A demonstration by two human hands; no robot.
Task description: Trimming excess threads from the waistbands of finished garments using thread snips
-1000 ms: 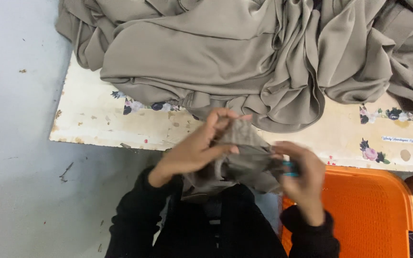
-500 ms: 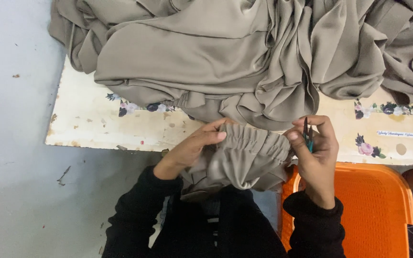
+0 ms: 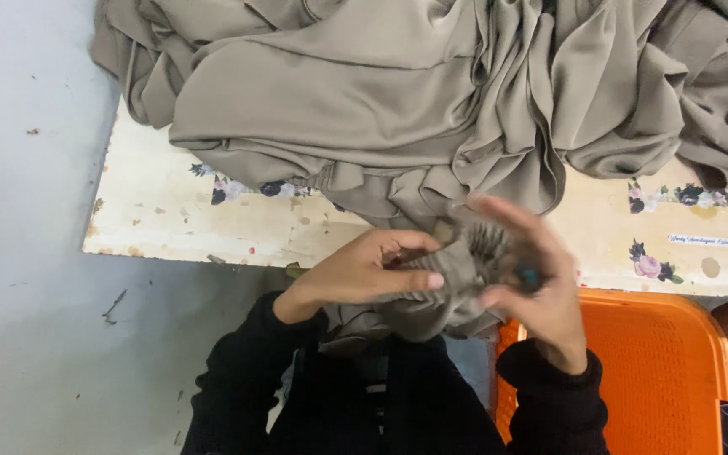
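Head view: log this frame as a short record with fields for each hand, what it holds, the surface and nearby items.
left hand: pinches gathered grey-beige cloth, grip closed
right hand: blurred, fingers around the same gathered cloth, with a small teal tool
cloth pile: heaped on the board, same colour
board: cream, worn, floral edge
orange crate: lower right, beside the right sleeve

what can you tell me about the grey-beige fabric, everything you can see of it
The grey-beige fabric is smooth with a slight sheen, heaped in deep folds across the worn, flower-printed board. One gathered, pleated end hangs off the near edge, where the left hand pinches it and the blurred right hand, holding a small teal-tipped object, touches it.
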